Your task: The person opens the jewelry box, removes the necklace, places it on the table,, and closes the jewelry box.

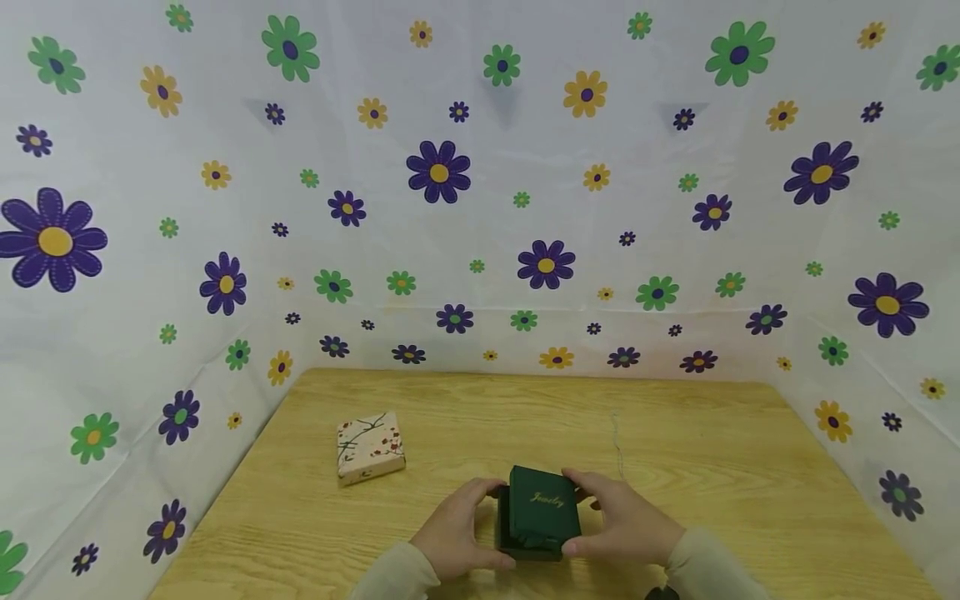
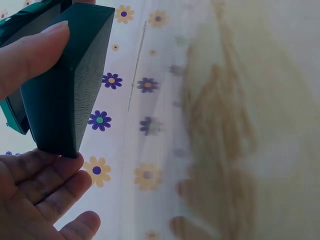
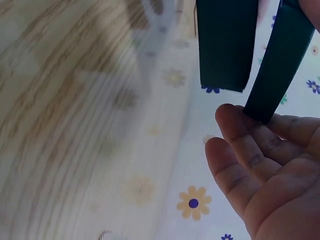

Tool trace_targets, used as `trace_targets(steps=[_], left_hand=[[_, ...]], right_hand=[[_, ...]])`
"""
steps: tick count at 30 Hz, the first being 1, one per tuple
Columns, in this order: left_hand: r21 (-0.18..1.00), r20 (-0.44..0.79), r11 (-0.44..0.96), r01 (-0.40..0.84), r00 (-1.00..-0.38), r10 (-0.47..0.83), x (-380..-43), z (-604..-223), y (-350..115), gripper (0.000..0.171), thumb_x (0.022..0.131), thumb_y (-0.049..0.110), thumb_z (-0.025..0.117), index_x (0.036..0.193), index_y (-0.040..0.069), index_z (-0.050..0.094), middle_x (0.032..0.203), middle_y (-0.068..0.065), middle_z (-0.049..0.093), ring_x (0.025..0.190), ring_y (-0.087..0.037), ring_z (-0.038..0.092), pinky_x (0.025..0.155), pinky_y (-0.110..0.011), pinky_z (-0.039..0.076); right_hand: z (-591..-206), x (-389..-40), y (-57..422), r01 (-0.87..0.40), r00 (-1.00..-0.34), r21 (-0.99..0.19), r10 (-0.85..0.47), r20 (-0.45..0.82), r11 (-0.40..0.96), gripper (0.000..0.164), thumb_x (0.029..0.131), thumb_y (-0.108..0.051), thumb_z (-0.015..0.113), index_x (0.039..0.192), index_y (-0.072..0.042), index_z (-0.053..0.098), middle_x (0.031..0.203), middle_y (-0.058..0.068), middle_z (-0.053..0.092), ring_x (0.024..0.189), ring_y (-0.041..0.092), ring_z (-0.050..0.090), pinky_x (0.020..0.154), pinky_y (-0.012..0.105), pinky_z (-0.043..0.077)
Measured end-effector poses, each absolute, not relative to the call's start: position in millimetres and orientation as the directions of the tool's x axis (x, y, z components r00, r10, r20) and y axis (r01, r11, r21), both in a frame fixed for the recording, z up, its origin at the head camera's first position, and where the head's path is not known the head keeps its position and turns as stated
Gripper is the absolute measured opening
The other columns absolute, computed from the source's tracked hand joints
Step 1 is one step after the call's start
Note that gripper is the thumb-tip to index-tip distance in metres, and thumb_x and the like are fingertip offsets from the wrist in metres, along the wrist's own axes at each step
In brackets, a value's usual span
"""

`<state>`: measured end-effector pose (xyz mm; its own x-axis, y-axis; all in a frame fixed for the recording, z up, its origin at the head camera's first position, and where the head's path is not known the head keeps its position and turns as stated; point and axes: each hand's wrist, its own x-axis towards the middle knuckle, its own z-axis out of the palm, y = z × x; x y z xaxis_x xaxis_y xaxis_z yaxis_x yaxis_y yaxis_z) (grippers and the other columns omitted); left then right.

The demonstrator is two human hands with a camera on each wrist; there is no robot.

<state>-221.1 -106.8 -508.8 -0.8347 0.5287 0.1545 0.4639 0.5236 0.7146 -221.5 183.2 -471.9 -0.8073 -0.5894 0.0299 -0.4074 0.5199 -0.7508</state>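
Note:
A dark green jewelry box stands near the front of the table, in two parts. My left hand (image 1: 459, 527) grips its base (image 1: 504, 521), thumb on the near side and fingers at the far side. The lid (image 1: 546, 505), marked "Jewelry" in gold, sits tilted and shifted right over the base. My right hand (image 1: 626, 518) holds this lid between thumb and fingers at its right edge. In the left wrist view, the base (image 2: 55, 100) lies between thumb and fingers. A gap shows between base (image 3: 226, 45) and lid (image 3: 280, 60) in the right wrist view.
A cream box with a red blossom pattern (image 1: 370, 446) lies at the left of the wooden table (image 1: 720, 467). Behind the right hand lies a thin silver chain (image 1: 617, 446). A small black object (image 1: 662, 593) shows at the bottom edge. Flowered white cloth (image 1: 480, 225) surrounds the table.

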Motion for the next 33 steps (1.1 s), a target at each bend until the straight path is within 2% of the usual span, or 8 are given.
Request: trace_targets(steps=[4,11,18,27,33], left_hand=[[0.718,0.177,0.51,0.474,-0.833,0.524,-221.5,-510.7,-106.1,0.092,0.064,0.058,0.082,0.139,0.02,0.044,0.129,0.009,0.052,0.119,-0.013,0.049,0.102,-0.043,0.041],[0.722,0.188,0.499,0.48,-0.83,0.525,-221.7,-510.4,-104.5,0.091,0.063,0.054,0.085,0.139,0.021,0.045,0.127,0.01,0.052,0.117,-0.011,0.05,0.102,-0.043,0.041],[0.725,0.217,0.475,0.499,-0.82,0.529,-220.2,-510.6,-103.0,0.088,0.063,0.046,0.088,0.138,0.026,0.045,0.126,0.012,0.053,0.117,-0.01,0.05,0.101,-0.043,0.042],[0.731,0.215,0.47,0.495,-0.821,0.529,-220.3,-511.6,-102.1,0.083,0.063,0.048,0.087,0.134,0.029,0.047,0.125,0.012,0.053,0.116,-0.011,0.051,0.1,-0.043,0.042],[0.731,0.21,0.471,0.493,-0.82,0.533,-220.2,-510.3,-102.3,0.082,0.064,0.053,0.085,0.133,0.028,0.048,0.125,0.011,0.054,0.116,-0.011,0.051,0.1,-0.042,0.042]], right_hand=[[-474.2,-220.9,178.3,-0.426,-0.797,-0.747,-0.602,0.044,0.51,0.089,0.082,-0.045,0.074,0.146,0.001,0.034,0.136,0.006,0.051,0.112,0.019,0.055,0.091,0.043,0.048],[-476.0,-217.7,173.1,-0.451,-0.785,-0.757,-0.613,0.085,0.472,0.09,0.08,-0.044,0.076,0.145,0.002,0.035,0.136,0.011,0.05,0.109,0.023,0.057,0.088,0.041,0.05],[-475.5,-217.4,169.9,-0.455,-0.785,-0.755,-0.614,0.088,0.473,0.091,0.08,-0.043,0.077,0.145,0.002,0.034,0.134,0.011,0.051,0.105,0.02,0.058,0.083,0.035,0.052],[-475.5,-218.5,168.8,-0.372,-0.783,-0.824,-0.621,0.031,0.427,0.092,0.078,-0.034,0.08,0.146,0.002,0.031,0.138,0.02,0.045,0.103,0.023,0.061,0.082,0.034,0.054],[-477.8,-218.4,170.3,-0.35,-0.78,-0.839,-0.625,0.015,0.417,0.091,0.078,-0.035,0.081,0.148,-0.003,0.03,0.141,0.018,0.042,0.109,0.03,0.06,0.082,0.036,0.054]])
